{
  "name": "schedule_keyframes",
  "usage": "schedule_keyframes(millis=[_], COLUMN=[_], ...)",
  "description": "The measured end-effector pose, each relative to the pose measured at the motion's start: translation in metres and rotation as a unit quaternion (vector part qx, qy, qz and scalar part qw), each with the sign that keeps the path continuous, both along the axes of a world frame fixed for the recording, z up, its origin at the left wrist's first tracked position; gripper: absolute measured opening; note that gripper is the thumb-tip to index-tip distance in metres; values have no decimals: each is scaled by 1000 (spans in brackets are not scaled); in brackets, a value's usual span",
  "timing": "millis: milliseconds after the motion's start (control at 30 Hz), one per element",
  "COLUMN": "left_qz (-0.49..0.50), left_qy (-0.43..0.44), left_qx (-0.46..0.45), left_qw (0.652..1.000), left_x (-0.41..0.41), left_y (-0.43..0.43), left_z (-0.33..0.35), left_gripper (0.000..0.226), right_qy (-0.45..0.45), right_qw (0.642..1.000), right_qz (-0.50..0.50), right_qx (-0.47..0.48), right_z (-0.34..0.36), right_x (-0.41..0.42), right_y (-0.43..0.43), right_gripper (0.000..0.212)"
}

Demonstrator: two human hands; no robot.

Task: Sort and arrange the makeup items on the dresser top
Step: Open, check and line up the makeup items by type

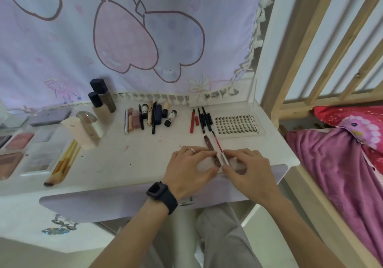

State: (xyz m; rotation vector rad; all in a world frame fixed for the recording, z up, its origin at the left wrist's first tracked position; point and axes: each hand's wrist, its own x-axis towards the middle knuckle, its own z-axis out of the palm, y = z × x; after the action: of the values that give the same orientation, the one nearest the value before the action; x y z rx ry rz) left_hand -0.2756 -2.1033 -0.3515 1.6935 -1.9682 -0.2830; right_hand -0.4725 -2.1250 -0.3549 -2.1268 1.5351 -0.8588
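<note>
White table [128, 155] stands below a pastel cartoon curtain [145, 39]. Near its front edge, the left hand [188, 166] pinches a brown stick [209, 143] between finger and thumb, and the right hand [250, 168] pinches a red-and-white liner [217, 142] just beside it, the two roughly parallel. Behind them lie black and red pens [202, 120] and a lash tray [236, 125]; yellow brushes [64, 164] lie far left.

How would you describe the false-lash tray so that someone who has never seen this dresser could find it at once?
Start at the white dresser top and go to its far right corner, beside the wooden bed frame. Just right of the row of red and black pens lies the lash tray. It is flat, clear and rectangular, with a grid of small dark lash tufts, while its neighbours are slim sticks.
</note>
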Motion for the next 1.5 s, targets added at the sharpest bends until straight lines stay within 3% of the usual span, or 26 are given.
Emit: schedule_keyframes(millis=[433,1300,1400,1500], left_qz=[-15,-30,4,81], left_qy=[4,30,81,101], left_qx=[30,40,36,15], left_qw=[999,998,996,991], left_x=[8,10,17,28], left_y=[-4,-10,-19,-40], left_z=[8,8,8,11], left_gripper=[43,42,31,29], right_qy=[24,-50,-67,-103], right_qw=[999,997,995,992], right_qz=[40,62,79,65], right_qx=[-4,-2,3,-30], right_z=[-8,-8,-10,-13], right_x=[5,0,-6,-10], right_y=[-1,-3,-5,-9], right_gripper=[44,46,47,34])
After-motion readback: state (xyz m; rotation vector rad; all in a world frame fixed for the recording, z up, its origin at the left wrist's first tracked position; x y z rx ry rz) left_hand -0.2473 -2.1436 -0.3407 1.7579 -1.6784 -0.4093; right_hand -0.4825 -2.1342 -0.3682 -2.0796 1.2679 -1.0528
